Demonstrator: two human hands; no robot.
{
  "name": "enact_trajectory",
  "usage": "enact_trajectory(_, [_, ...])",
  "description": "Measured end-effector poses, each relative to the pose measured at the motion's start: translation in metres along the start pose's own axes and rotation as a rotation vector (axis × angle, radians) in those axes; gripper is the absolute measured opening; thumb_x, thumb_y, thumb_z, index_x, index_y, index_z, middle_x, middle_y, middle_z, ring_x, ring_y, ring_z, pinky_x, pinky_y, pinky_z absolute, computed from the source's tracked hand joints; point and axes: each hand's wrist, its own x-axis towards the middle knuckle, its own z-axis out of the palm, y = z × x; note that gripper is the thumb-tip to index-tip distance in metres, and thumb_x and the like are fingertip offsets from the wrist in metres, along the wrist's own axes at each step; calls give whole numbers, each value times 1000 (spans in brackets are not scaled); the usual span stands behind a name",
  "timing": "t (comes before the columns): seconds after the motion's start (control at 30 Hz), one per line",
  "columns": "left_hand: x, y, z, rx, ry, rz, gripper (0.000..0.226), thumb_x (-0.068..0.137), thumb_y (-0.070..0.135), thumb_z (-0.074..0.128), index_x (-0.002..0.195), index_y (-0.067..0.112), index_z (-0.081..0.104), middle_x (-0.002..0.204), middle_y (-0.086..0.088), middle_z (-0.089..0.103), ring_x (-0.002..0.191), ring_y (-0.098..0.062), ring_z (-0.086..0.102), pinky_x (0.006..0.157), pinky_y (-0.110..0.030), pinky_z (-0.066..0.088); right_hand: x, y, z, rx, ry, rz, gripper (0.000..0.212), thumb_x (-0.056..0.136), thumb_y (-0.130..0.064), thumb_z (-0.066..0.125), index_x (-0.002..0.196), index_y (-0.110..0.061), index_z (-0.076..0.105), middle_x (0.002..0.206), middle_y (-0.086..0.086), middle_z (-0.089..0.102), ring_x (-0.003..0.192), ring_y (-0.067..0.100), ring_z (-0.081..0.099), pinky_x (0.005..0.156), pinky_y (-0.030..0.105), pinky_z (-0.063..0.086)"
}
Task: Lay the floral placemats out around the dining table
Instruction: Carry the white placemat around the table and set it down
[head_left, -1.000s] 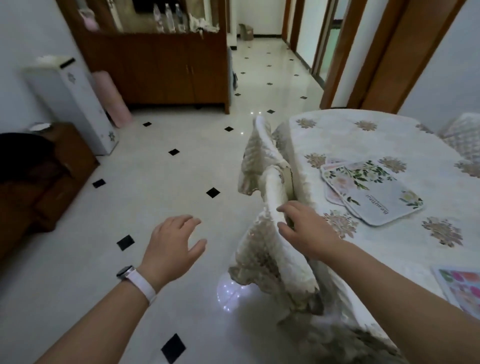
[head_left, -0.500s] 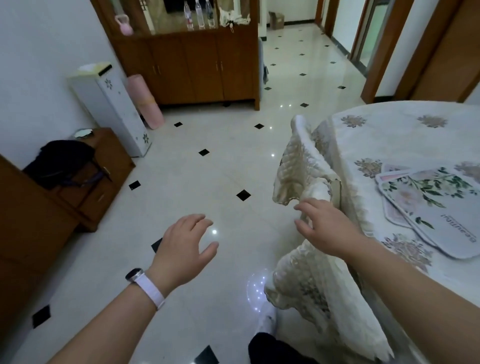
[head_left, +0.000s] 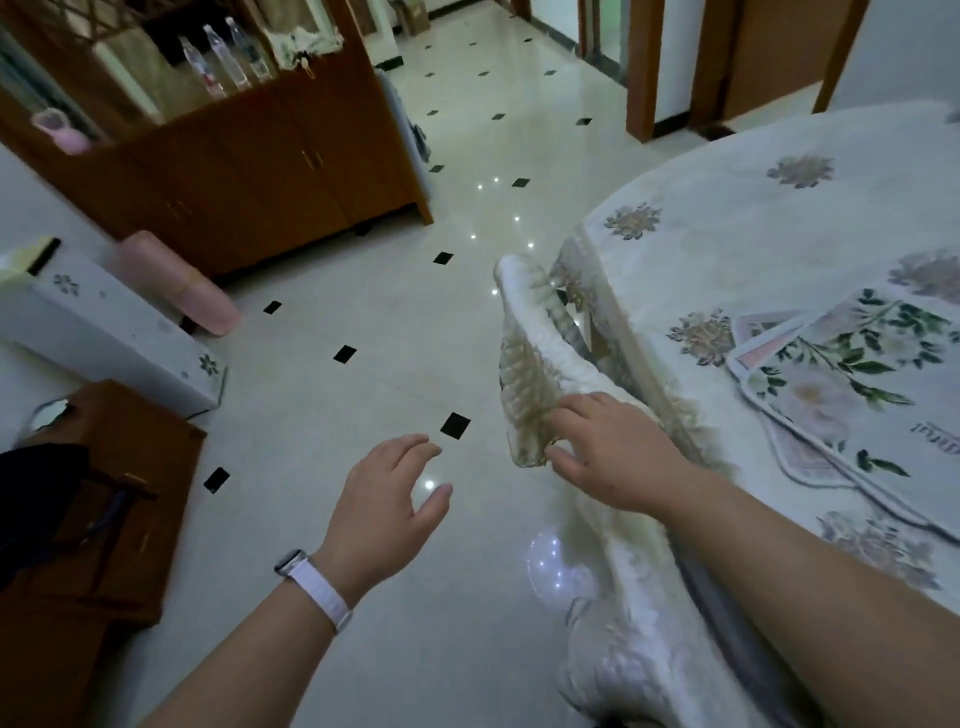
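Observation:
A stack of floral placemats (head_left: 841, 395) lies on the dining table (head_left: 753, 223), which wears a cream flowered cloth and fills the right side. A chair with a quilted cream cover (head_left: 540, 353) is pushed against the table's left edge. My right hand (head_left: 613, 452) rests on the top of that chair's back, fingers curled over the cover's edge. To its left, my left hand (head_left: 389, 504) hovers over the floor with fingers spread and nothing in it; a white watch band is on the wrist.
A wooden sideboard (head_left: 249, 150) with bottles on top stands at the back left. A white appliance (head_left: 98, 322) and a pink roll (head_left: 176, 283) lean near it. A low wooden cabinet (head_left: 88, 514) with a dark bag sits at left. Tiled floor lies between.
The view has swung left and tilted, so the table and placemats slid right. My right hand stays on the chair back; my left hand stays open over the floor.

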Motion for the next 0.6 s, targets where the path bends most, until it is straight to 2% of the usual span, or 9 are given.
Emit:
enact_trajectory(0.1, [35,13,8,-4,-37,60,48,84,47,50,118,15,65,124,-2,63,114,-19,56,95,-31,40,5,17,-8,-10,13,27,51,88,-51,31,117,-20,61,119,-2,61,105,24,55,82,42,50])
enact_trajectory(0.2, [70,34,24,1,-86,152,50,84,48,49,118,15,65,124,-4,63,114,-23,57,95,-39,45,-12,48,-13,22,46,105,50,88,-49,37,117,-16,63,117,3,64,102,28,59,82,43,51])
enact_trajectory(0.33, [125,80,47,-14,-149,311,51,84,49,48,117,14,65,124,-4,62,114,-25,56,94,-41,45,-53,90,-22,3,35,289,50,89,-49,40,126,-20,58,127,2,59,108,27,54,86,43,49])
enact_trajectory(0.43, [154,121,62,-44,-176,438,52,83,49,48,116,13,65,123,-5,63,113,-24,56,94,-38,44,-88,109,-26,-3,84,431,49,89,-49,39,125,-21,56,125,1,58,111,25,52,90,42,47])
enact_trajectory(0.6, [183,173,89,-64,-271,595,58,82,51,46,124,13,60,125,-5,62,115,-25,55,97,-40,44,-137,134,-20,35,115,634,50,92,-51,40,133,-23,50,135,-1,52,121,24,47,97,42,43])
